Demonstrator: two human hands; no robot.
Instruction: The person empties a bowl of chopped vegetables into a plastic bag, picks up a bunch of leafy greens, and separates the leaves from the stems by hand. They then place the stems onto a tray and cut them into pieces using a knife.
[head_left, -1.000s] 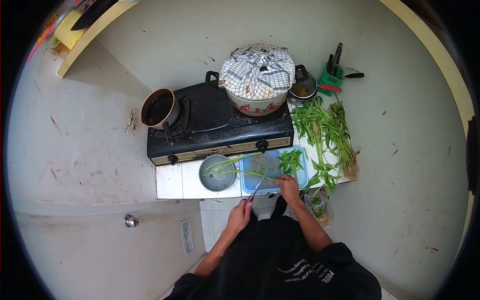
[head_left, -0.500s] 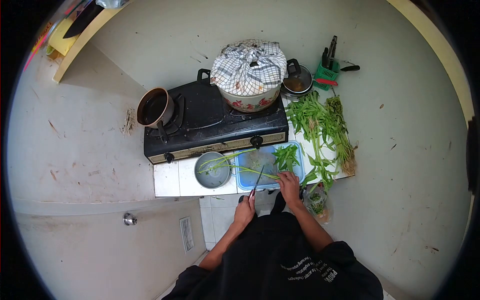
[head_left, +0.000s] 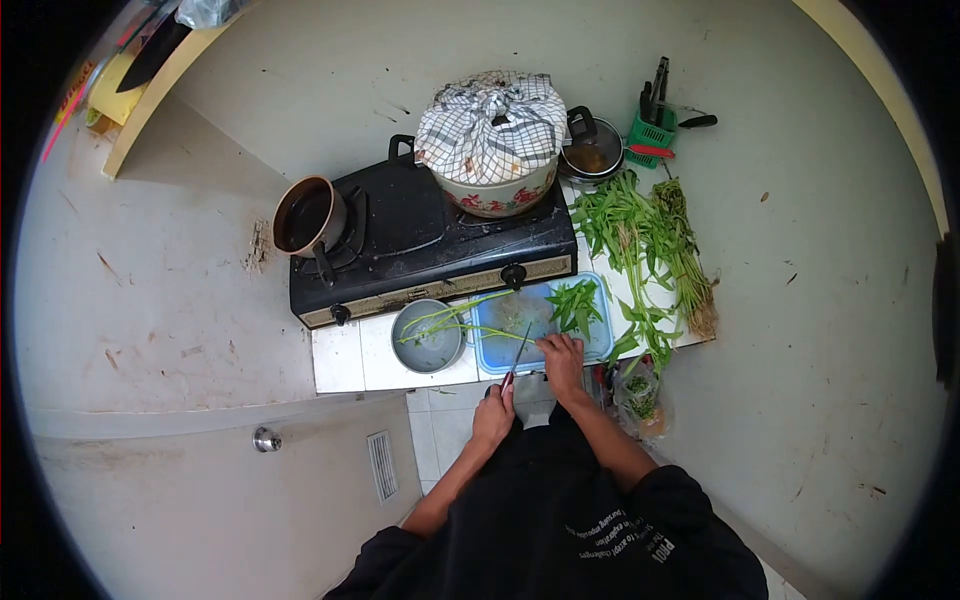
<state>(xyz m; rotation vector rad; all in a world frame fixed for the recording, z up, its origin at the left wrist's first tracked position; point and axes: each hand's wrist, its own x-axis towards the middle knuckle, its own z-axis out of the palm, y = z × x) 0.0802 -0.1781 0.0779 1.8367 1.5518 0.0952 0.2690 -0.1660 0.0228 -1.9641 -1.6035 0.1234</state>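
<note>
In my left hand (head_left: 492, 416), closed round its dark red handle, is a knife (head_left: 522, 348) with its blade pointing up and away. The blade lies at the green stems (head_left: 488, 331), over a blue-rimmed plastic tray (head_left: 490, 366). My right hand (head_left: 563, 362) pinches the near end of a stem above the tray's front right part. The stems' other ends reach left over a round grey metal pot (head_left: 427, 364), which has some cut green bits in it. Loose green leaves (head_left: 575, 306) lie in the tray's right half.
Behind the tray stands a black gas stove (head_left: 430, 262) with a brown saucepan (head_left: 308, 215) and a large cloth-covered pot (head_left: 497, 190). Leafy bunches (head_left: 640, 235) lie at right, below a green utensil basket (head_left: 650, 135). A plastic bag (head_left: 640, 400) hangs or sits past the front edge.
My right hand has moved left along the stem, closer to the knife. The knife stays at the stems, and the whole view has shifted slightly.
</note>
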